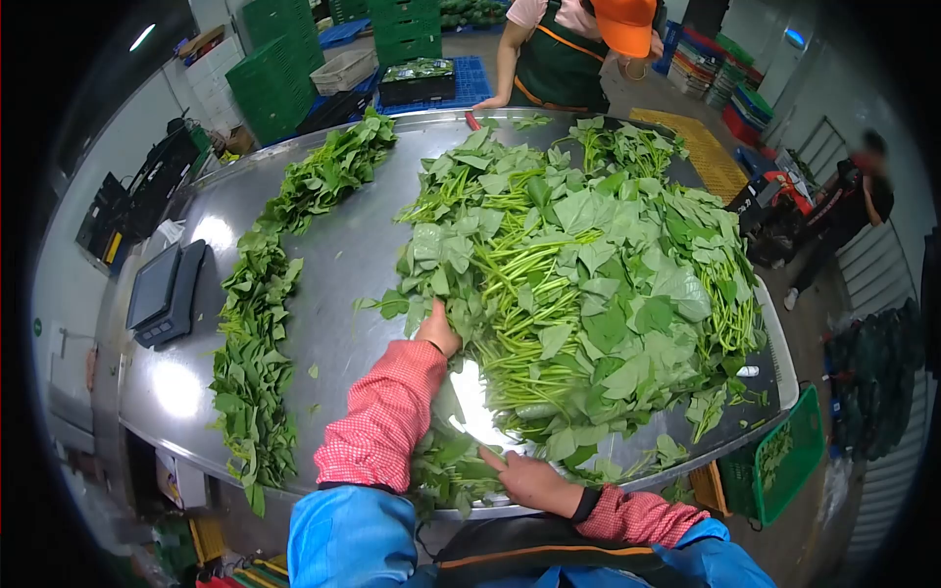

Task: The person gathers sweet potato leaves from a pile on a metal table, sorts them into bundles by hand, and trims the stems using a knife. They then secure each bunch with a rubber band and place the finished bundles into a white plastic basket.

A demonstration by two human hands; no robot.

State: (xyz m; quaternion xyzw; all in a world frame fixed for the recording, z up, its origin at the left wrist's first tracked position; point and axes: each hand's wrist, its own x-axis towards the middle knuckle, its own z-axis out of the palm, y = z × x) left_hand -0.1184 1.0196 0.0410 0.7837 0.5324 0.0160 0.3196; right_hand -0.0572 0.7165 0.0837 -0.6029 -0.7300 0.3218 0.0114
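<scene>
A large heap of leafy green stems (627,284), with broad leaves like sweet potato greens, covers the right half of the metal table (343,323). At the heap's left edge, my left hand (439,331) is closed on some leafy greens, its thumb pointing up and its other fingers mostly hidden. Near the front edge, my right hand (536,484) is closed at a smaller bunch of leafy greens (453,470), its fingers pointing left. Bright table surface shows between my hands. A long row of greens (257,343) lies along the table's left side.
A dark scale (167,292) stands at the table's left. Across the table is a person in an orange cap (625,27), one hand on the edge. Green crates (274,83) are stacked behind; a green basket (789,456) sits low right. Another person (848,201) stands farther right.
</scene>
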